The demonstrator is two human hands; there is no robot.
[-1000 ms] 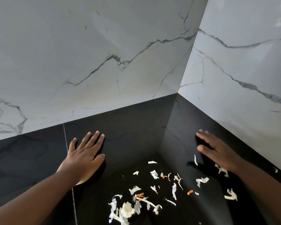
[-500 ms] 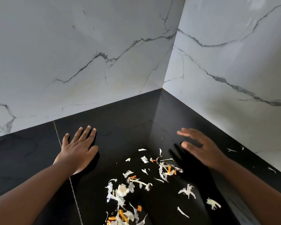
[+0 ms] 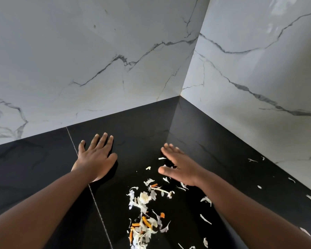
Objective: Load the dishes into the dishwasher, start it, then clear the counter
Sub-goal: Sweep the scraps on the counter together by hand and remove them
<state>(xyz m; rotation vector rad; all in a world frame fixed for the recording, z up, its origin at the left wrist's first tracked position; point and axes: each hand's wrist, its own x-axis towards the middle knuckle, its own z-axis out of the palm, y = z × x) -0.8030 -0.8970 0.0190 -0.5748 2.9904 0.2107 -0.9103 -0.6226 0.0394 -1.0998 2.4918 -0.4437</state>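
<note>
Black table (image 3: pixel 34 168) fills the lower frame, w/ a thin pale seam running from its back edge toward the near edge, left of centre. White marble walls (image 3: pixel 79 60) w/ grey veins meet at the table's back corner.

Left hand (image 3: pixel 95 157): flat, palm down on the table, fingers straight & close together, thumb out to the side. Grip wide, holding nothing. It sits just right of the seam, near the back edge, wrist crossing the seam; forearm runs in from the near-left corner.

Peel scraps (image 3: pixel 142 212): white shreds + a few orange bits, prob. veg peel, piled loosely on the table between the two forearms, stretching from just under the right hand down to the near edge. Thickest clump at the near edge, centre. Left hand is apart from the pile.

Right hand (image 3: pixel 180 168): grip wide, fingers straight & together pointing toward the back corner, thumb stuck out toward the left hand, nothing held. Edge of hand looks to be at the table among the farthest scraps; exact contact unclear.

More stray shreds (image 3: pixel 255 160) lie scattered well right of that hand, along the table's right edge by the wall, + a few beside the right forearm.
</note>
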